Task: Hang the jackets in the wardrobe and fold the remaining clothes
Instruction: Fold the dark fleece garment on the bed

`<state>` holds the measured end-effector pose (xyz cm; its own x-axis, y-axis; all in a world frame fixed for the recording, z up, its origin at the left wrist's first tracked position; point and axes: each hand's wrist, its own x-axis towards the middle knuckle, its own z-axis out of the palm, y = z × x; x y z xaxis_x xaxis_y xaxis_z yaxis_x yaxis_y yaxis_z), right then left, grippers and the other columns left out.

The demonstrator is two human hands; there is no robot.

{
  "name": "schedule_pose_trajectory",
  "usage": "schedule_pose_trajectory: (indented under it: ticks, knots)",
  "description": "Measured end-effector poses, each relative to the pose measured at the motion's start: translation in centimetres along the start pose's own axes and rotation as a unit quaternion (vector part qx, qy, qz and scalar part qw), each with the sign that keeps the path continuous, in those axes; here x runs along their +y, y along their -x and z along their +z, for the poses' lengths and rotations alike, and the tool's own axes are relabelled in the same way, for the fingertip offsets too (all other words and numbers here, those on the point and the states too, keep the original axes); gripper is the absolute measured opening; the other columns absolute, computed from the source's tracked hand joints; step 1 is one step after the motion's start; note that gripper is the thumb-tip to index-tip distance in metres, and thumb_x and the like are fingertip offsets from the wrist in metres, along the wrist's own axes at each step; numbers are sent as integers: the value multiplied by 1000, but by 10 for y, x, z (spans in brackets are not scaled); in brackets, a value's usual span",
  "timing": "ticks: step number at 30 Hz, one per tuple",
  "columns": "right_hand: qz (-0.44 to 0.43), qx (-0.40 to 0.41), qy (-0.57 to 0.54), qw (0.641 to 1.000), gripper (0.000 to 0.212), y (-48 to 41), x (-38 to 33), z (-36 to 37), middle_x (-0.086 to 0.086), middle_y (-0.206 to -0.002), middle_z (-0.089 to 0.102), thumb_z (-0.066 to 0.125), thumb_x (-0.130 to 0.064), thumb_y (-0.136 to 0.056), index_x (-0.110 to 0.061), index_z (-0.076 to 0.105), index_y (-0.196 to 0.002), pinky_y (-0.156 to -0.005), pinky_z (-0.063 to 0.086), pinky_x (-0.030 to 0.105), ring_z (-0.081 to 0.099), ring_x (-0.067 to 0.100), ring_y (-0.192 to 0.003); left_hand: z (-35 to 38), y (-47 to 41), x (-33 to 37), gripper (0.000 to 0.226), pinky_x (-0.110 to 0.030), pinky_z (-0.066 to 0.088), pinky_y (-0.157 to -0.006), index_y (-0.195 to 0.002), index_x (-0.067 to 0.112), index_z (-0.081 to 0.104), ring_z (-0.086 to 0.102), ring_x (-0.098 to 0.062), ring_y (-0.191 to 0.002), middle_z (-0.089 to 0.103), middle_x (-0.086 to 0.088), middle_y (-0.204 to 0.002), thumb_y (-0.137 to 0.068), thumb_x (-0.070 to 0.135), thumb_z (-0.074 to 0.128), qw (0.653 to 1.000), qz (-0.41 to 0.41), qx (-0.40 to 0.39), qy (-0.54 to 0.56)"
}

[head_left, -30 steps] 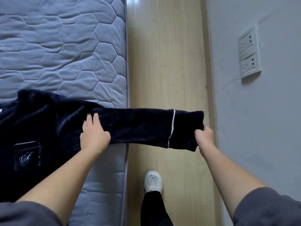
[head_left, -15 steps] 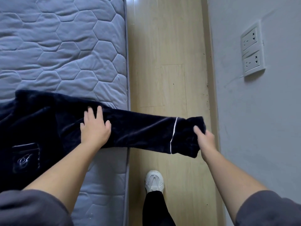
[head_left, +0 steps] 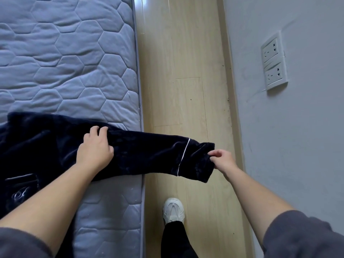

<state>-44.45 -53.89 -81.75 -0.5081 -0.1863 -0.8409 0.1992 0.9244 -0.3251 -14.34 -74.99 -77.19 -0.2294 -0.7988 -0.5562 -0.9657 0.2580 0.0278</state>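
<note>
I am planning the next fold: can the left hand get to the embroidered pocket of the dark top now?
Probably yes. The pocket lies in plain view beside the left forearm, nearer the person than the left hand, which must first release the sleeve.

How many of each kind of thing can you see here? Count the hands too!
hands: 2 (left hand, right hand, both holding the sleeve)
dark blue top: 1
mattress: 1
white shoe: 1
wall sockets: 2
Total: 7
</note>
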Motion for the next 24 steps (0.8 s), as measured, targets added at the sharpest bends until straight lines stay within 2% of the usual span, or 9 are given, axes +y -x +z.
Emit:
schedule_pose_trajectory:
  ticks: [4, 7, 10, 12, 14, 17, 20, 22, 24]
  knots:
    - [68, -46, -4, 997, 39, -9, 0, 17, 16, -109, 60, 42, 14, -86, -4, 60, -116, -92, 52, 43, 61, 33, -100, 6, 0, -3, 63, -50, 42, -88, -142, 9, 32, 37, -39, -120, 27, -16, -146, -83, 13, 53, 1000, 2, -5, -6]
    - [107, -95, -51, 988, 39, -13, -2, 32, 13, -95, 57, 33, 15, -84, -5, 63, -98, -70, 54, 36, 55, 26, -79, 12, -2, -6, 63, -50, 42, -87, -142, 8, 33, 36, -39, -120, 28, -16, -146, -83, 14, 54, 1000, 8, 2, -14]
    - [150, -170, -100, 969, 14, -14, -10, 48, 7, -79, 62, 48, -10, -88, -12, 62, -83, -57, 48, 27, 57, 19, -68, 20, -4, -7, 63, -51, 42, -84, -140, 7, 34, 36, -40, -118, 29, -17, -145, -81, 15, 55, 999, 7, 13, -31]
    - [162, -192, -67, 966, 21, -18, -8, 58, 3, -87, 71, 64, -32, -88, -13, 65, -96, -60, 52, 27, 66, 16, -76, 26, -4, -5, 63, -52, 42, -82, -139, 6, 35, 37, -41, -116, 30, -18, -144, -80, 15, 57, 999, 2, 23, -40]
    - [166, -151, -55, 973, 31, -26, -3, 67, 8, -99, 70, 72, -27, -82, -10, 62, -106, -62, 52, 29, 67, 18, -82, 31, -4, -3, 64, -52, 42, -80, -137, 5, 37, 39, -42, -114, 32, -20, -143, -79, 15, 59, 998, -3, 33, -46]
    - [121, -17, -112, 986, 11, -29, 4, 64, 1, -81, 62, 65, -13, -82, -12, 60, -92, -52, 36, 24, 54, 12, -69, 30, -4, 0, 64, -52, 42, -81, -137, 5, 38, 39, -42, -114, 31, -20, -144, -79, 15, 61, 998, -12, 38, -48]
    - [78, 126, -162, 976, 4, -29, 1, 30, -1, -66, 52, 58, -15, -78, -13, 56, -75, -50, 32, 25, 46, 15, -59, 21, -4, -3, 64, -52, 41, -86, -141, 8, 35, 37, -40, -120, 29, -17, -147, -81, 15, 56, 999, -5, 41, -27]
    - [45, 156, -172, 972, 9, -28, -4, 1, -1, -62, 49, 57, -13, -76, -14, 55, -68, -52, 33, 26, 44, 17, -59, 12, -4, -7, 65, -52, 40, -93, -145, 11, 32, 33, -37, -129, 26, -15, -152, -83, 14, 52, 999, 7, 51, 0]
    - [20, 130, -207, 970, 11, -26, -9, -21, 0, -63, 50, 55, -7, -76, -13, 56, -67, -54, 38, 26, 45, 17, -61, 3, -5, -12, 67, -51, 36, -99, -148, 15, 28, 26, -34, -138, 20, -14, -156, -85, 12, 50, 998, 21, 65, 12]
